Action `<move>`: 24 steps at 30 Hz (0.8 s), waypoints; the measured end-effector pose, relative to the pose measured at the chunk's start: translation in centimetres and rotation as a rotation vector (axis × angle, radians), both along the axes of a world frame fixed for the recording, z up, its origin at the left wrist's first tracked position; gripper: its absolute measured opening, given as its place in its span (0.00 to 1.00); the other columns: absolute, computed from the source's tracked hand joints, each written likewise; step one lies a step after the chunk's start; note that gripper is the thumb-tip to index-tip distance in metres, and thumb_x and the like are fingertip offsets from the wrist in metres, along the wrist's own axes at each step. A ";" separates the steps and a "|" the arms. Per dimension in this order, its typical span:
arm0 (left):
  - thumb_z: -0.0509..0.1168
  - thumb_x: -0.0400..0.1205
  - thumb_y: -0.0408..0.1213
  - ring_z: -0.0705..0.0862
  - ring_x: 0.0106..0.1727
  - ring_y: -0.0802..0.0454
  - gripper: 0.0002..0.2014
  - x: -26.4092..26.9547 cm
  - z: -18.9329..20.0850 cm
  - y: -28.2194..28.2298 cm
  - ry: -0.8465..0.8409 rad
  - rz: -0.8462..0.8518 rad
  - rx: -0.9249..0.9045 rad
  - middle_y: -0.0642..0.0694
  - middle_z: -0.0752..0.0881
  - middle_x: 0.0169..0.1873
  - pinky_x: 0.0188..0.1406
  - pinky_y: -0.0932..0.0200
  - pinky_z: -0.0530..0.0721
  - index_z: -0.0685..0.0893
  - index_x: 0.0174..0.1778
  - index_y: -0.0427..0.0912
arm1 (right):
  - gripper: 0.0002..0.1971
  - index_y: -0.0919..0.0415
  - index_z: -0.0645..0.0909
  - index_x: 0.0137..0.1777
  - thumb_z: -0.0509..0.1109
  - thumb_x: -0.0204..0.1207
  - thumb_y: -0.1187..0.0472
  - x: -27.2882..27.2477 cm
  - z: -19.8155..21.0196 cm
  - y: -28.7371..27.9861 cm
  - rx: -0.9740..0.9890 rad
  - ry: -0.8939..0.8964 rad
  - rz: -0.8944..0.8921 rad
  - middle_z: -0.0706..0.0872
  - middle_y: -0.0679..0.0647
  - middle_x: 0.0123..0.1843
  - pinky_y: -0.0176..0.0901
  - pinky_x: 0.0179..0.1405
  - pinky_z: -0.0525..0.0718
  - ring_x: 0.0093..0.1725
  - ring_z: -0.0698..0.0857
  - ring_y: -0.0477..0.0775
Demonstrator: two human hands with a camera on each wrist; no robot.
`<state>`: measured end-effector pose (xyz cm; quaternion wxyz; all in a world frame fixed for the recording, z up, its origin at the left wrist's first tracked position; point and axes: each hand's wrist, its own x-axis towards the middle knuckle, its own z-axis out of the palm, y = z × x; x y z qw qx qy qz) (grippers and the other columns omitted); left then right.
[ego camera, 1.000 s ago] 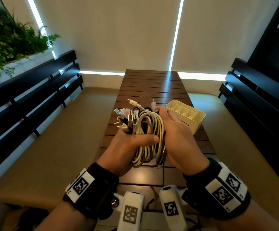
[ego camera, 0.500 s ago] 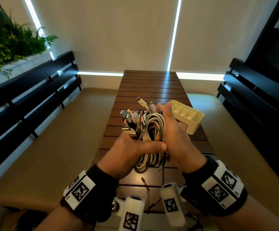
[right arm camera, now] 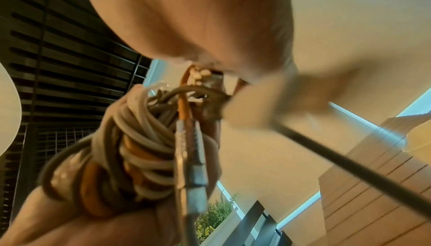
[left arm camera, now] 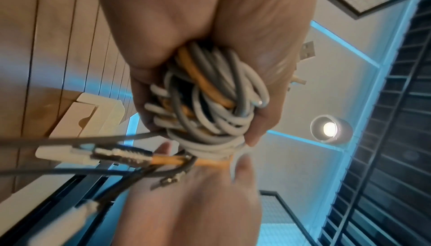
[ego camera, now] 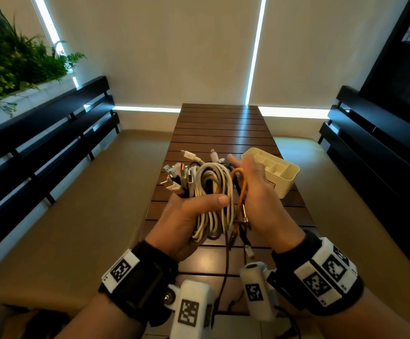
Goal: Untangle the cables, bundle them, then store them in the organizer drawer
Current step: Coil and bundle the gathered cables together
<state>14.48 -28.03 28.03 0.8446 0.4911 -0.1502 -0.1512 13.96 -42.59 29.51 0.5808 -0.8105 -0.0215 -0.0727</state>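
Now left hand (ego camera: 187,221) grips cable bundle (ego camera: 211,192) above near table (ego camera: 223,133); right hand (ego camera: 260,199) alongside, fingers straight, touching orange cable (ego camera: 242,187). Organizer (ego camera: 282,177) just right, on table.

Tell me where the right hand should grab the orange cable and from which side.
Judging by the head view, grip the orange cable on its exposed loop at the bundle's right edge, coming from the right. There it stands clear of the white coils that the left hand clamps.
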 end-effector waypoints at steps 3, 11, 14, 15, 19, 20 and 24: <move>0.70 0.72 0.29 0.91 0.43 0.41 0.24 0.7 0.1 0.8 0.081 0.040 -0.029 0.33 0.89 0.45 0.38 0.48 0.89 0.81 0.66 0.30 | 0.23 0.47 0.80 0.70 0.49 0.85 0.45 -0.7 -0.5 -0.7 0.051 -0.130 -0.088 0.76 0.53 0.66 0.37 0.52 0.87 0.65 0.78 0.50; 0.72 0.70 0.27 0.90 0.41 0.43 0.20 1.4 -0.1 1.6 -0.004 0.037 -0.014 0.35 0.89 0.44 0.38 0.51 0.89 0.86 0.60 0.35 | 0.08 0.50 0.87 0.54 0.65 0.86 0.59 -0.8 0.3 -1.1 0.147 -0.137 -0.058 0.80 0.41 0.25 0.38 0.29 0.82 0.27 0.77 0.41; 0.74 0.69 0.30 0.90 0.45 0.42 0.19 1.1 -0.1 1.4 -0.029 -0.002 -0.001 0.35 0.90 0.46 0.41 0.50 0.89 0.88 0.58 0.36 | 0.04 0.55 0.85 0.51 0.69 0.83 0.61 -0.4 1.0 -1.2 0.158 -0.193 -0.060 0.83 0.42 0.29 0.34 0.30 0.83 0.29 0.80 0.41; 0.73 0.70 0.31 0.90 0.47 0.41 0.20 1.1 0.0 1.4 -0.032 -0.008 -0.002 0.34 0.89 0.48 0.44 0.48 0.89 0.87 0.59 0.35 | 0.03 0.57 0.85 0.51 0.69 0.83 0.61 -0.2 1.0 -1.1 0.181 -0.175 -0.046 0.84 0.43 0.31 0.36 0.31 0.84 0.31 0.81 0.42; 0.71 0.73 0.32 0.84 0.58 0.30 0.27 1.2 0.2 1.3 -0.049 -0.028 0.017 0.25 0.84 0.57 0.61 0.33 0.84 0.79 0.68 0.26 | 0.05 0.62 0.81 0.54 0.67 0.83 0.63 0.3 0.9 -1.0 0.463 0.003 0.045 0.86 0.49 0.34 0.38 0.29 0.82 0.30 0.81 0.46; 0.71 0.74 0.32 0.83 0.59 0.30 0.27 1.2 0.3 1.4 -0.056 -0.035 0.022 0.25 0.83 0.57 0.61 0.33 0.82 0.78 0.68 0.25 | 0.06 0.64 0.81 0.55 0.66 0.83 0.64 0.3 1.0 -1.0 0.534 0.042 0.073 0.86 0.51 0.34 0.38 0.28 0.81 0.30 0.80 0.46; 0.72 0.73 0.33 0.83 0.57 0.30 0.28 1.3 0.5 1.6 -0.060 -0.060 0.047 0.25 0.83 0.57 0.58 0.36 0.84 0.78 0.68 0.25 | 0.11 0.68 0.79 0.62 0.62 0.82 0.70 0.5 1.4 -1.4 0.726 0.142 0.171 0.84 0.56 0.36 0.37 0.25 0.80 0.29 0.79 0.47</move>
